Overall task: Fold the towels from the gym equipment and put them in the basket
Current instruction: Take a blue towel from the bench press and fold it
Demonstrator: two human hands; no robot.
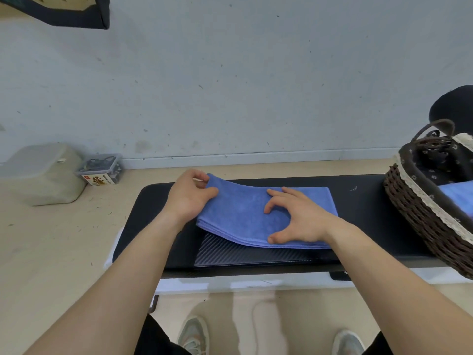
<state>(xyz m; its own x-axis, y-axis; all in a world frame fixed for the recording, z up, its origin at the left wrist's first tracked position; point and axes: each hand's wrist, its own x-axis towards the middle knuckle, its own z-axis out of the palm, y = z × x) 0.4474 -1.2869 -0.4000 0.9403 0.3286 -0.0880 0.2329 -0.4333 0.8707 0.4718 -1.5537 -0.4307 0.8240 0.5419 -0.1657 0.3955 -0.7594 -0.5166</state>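
The blue towel (245,211) lies in a flat stack of several layers across the middle of the black padded counter (363,201), its long sides running along the counter's length and its left end lifted slightly off the pad. The left hand (189,198) pinches the towel's far left corner between thumb and fingers. The right hand (299,216) is spread wide over the towel's right half, with arched fingertips pressing on the cloth, the thumb at the near edge, and nothing gripped.

By the look of it, folding is the step in hand: one more fold across, or a last squaring of the layers, with the right hand serving as the anchor. The next move calls for carrying the pinched end over to the right edge with the layers kept aligned, then lifting the bundle from both ends so it does not fall open.

At the counter's right end sits the dark wicker basket (419,213), lined with patterned cloth and lace trim. A second blue towel (458,196) already lies inside it. On the floor (51,239) beyond the left end stand a clear plastic box (102,170) and a grey container (41,172).
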